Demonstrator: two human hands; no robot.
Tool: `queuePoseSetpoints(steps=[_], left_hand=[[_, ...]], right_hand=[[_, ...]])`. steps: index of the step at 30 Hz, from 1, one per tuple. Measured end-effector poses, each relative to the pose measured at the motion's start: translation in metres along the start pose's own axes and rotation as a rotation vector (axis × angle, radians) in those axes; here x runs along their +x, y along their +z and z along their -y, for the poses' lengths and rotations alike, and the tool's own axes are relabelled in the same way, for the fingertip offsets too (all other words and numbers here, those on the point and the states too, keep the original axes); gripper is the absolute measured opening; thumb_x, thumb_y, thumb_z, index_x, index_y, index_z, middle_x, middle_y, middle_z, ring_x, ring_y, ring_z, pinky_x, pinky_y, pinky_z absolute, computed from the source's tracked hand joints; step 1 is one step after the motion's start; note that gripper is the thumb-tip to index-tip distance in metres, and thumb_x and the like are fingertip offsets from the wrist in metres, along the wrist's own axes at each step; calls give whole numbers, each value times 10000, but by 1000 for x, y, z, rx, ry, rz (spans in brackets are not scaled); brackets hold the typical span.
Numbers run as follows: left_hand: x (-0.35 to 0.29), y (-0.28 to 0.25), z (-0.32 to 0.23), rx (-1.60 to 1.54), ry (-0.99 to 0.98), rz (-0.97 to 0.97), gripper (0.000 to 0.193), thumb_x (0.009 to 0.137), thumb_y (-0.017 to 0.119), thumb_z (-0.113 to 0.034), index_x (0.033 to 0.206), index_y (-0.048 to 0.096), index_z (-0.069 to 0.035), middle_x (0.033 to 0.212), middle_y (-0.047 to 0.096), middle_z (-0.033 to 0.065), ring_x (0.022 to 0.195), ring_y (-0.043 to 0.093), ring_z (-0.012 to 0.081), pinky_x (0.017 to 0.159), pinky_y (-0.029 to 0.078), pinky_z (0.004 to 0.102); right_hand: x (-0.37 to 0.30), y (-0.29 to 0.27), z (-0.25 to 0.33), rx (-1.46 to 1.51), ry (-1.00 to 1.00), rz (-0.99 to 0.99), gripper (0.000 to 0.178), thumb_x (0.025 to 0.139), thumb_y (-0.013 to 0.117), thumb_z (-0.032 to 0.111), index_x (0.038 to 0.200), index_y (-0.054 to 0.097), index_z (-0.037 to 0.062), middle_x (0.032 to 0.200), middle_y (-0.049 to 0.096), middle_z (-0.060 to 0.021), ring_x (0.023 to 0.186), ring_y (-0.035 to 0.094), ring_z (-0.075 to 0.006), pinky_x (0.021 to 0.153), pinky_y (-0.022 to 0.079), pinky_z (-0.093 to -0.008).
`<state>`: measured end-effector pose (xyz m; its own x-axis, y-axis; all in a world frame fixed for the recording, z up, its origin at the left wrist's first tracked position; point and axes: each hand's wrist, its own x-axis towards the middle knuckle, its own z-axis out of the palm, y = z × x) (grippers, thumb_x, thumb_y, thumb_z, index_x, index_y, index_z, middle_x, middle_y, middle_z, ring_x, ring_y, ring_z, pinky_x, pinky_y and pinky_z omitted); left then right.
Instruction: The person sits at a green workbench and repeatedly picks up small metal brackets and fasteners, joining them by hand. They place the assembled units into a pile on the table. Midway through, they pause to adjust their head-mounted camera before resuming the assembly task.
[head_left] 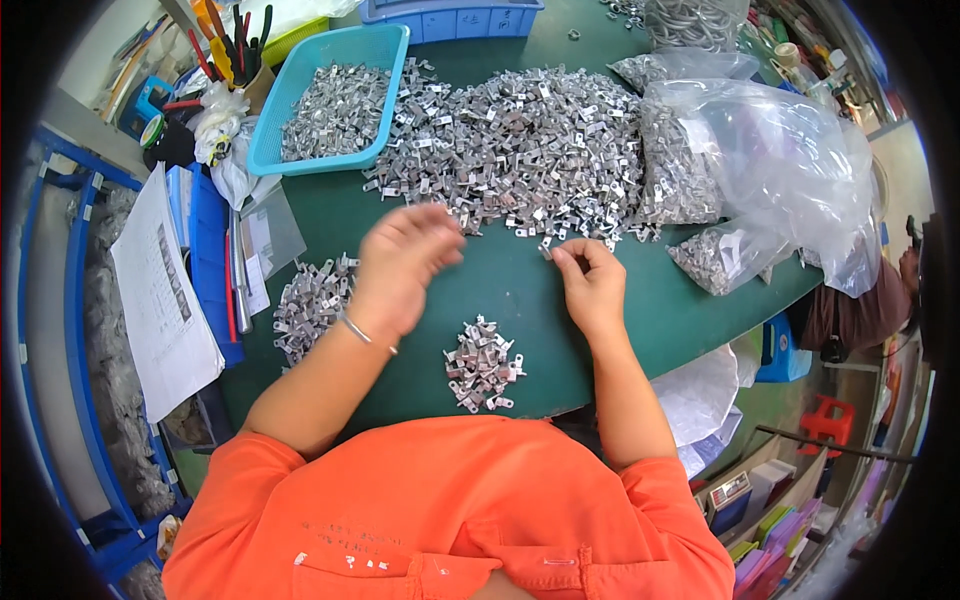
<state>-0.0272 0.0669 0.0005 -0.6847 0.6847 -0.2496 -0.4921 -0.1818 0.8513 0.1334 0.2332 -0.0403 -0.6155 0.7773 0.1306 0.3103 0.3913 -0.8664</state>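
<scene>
Picking, likely, with right hand (pixel 593 286) pinched on clip (pixel 546 251) by pile (pixel 545 140), left hand (pixel 408 254) grip unclear; should need steady lift next.

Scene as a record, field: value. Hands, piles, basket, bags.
left hand: over green table; blurred, grip unclear
right hand: at a small metal part; grip unclear
large pile: metal parts, beyond the hands
small pile: nearest the person's body
side pile: beside left forearm
teal basket: holds metal parts
clear bags: right of large pile
</scene>
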Motion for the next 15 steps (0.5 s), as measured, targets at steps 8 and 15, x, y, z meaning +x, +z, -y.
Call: queuePoseSetpoints(steps=[8, 15], left_hand=[[-30, 20, 29, 47, -267, 223, 197, 915, 614, -99, 1072, 618, 20, 909, 662, 82, 768, 651, 149, 693, 545, 269], [-35, 19, 22, 96, -309, 239, 134, 908, 616, -76, 999, 627, 21, 868, 670, 86, 735, 665, 152, 680, 555, 262]], right_hand=[[-32, -6, 37, 668, 336, 350, 92, 888, 662, 94, 884, 664, 3, 763, 632, 1, 674, 539, -59, 628, 430, -192], [-45, -4, 40, 614, 210, 356, 49, 894, 631, 42, 891, 612, -2, 831, 680, -77, 781, 639, -114, 629, 498, -244]])
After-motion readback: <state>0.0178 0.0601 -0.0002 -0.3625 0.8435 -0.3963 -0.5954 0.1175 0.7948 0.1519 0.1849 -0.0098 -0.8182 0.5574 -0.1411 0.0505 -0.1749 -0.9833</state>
